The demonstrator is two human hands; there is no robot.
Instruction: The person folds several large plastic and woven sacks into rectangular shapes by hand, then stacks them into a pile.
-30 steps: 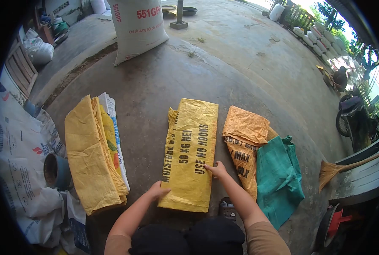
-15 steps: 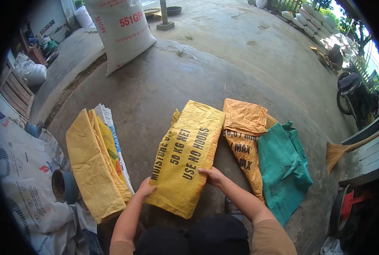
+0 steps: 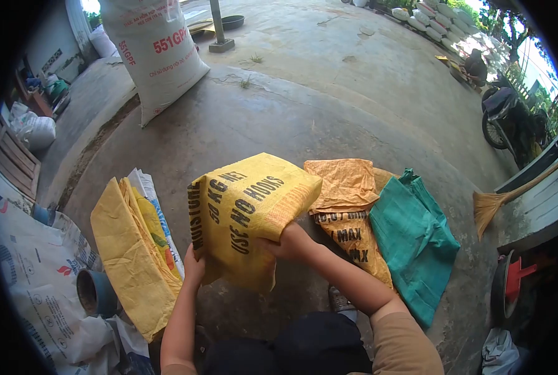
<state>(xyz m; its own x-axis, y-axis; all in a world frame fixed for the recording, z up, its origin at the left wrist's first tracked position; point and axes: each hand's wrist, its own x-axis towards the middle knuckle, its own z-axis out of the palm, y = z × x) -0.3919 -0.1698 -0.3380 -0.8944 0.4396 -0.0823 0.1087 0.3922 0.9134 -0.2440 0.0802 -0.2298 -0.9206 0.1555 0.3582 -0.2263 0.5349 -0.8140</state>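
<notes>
A yellow woven sack (image 3: 254, 194) with black lettering, "50 KG NET" and "USE NO HOOKS", is held in front of me, its near part bent downward. My left hand (image 3: 194, 267) is closed on its left edge. My right hand (image 3: 286, 242) grips the sack's right side, thumb on the printed face and the other fingers largely out of sight. To the right lie a folded orange sack (image 3: 340, 178) with black print and a green sack (image 3: 413, 237). On the left rests a pile of folded yellow sacks (image 3: 129, 250), beside a white and blue one (image 3: 146, 187).
A full white sack (image 3: 160, 69) marked "551GPF" stands upright ahead. White printed sacks (image 3: 38, 281) and a blue-grey pot (image 3: 97, 294) are at the far left. At the right are a broom (image 3: 494, 206), a motorbike (image 3: 504, 122) and a red-handled object (image 3: 521, 279).
The yellow sack has gone from fairly flat to bent, its near part folding downward. My right hand has moved left and slightly up along it. The whole view has shifted a little.
</notes>
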